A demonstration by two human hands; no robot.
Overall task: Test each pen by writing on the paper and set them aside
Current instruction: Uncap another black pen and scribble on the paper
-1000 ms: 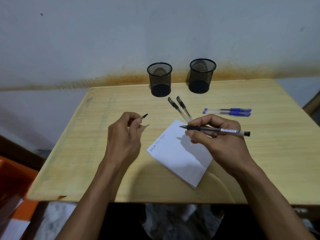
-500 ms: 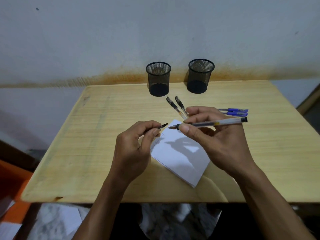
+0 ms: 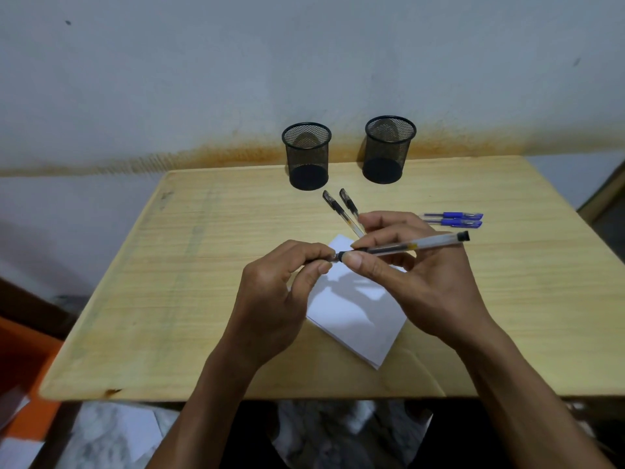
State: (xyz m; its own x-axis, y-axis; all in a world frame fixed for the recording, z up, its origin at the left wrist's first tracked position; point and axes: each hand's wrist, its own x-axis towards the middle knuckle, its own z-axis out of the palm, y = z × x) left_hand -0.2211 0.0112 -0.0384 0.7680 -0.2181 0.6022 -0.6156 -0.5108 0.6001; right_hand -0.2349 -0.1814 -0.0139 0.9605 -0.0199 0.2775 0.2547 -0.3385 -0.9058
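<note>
My right hand (image 3: pixel 412 279) holds a clear black-ink pen (image 3: pixel 416 246) level above the white paper (image 3: pixel 355 319), its tip pointing left. My left hand (image 3: pixel 274 292) pinches the pen's black cap (image 3: pixel 329 259), which meets the pen's tip; the cap is mostly hidden by my fingers. Two more black pens (image 3: pixel 340 209) lie side by side on the table beyond the paper. Two blue pens (image 3: pixel 453 220) lie to the right, partly behind my right hand. The writing on the paper is hidden under my hands.
Two black mesh pen cups stand at the table's back edge, the left one (image 3: pixel 307 156) and the right one (image 3: pixel 389 148); both look empty. The wooden table (image 3: pixel 189 265) ends near my body. An orange object (image 3: pixel 20 360) sits on the floor at left.
My left hand has moved right with the cap until it meets the pen's tip. My right hand has lifted the pen off the paper and tilted it level.
</note>
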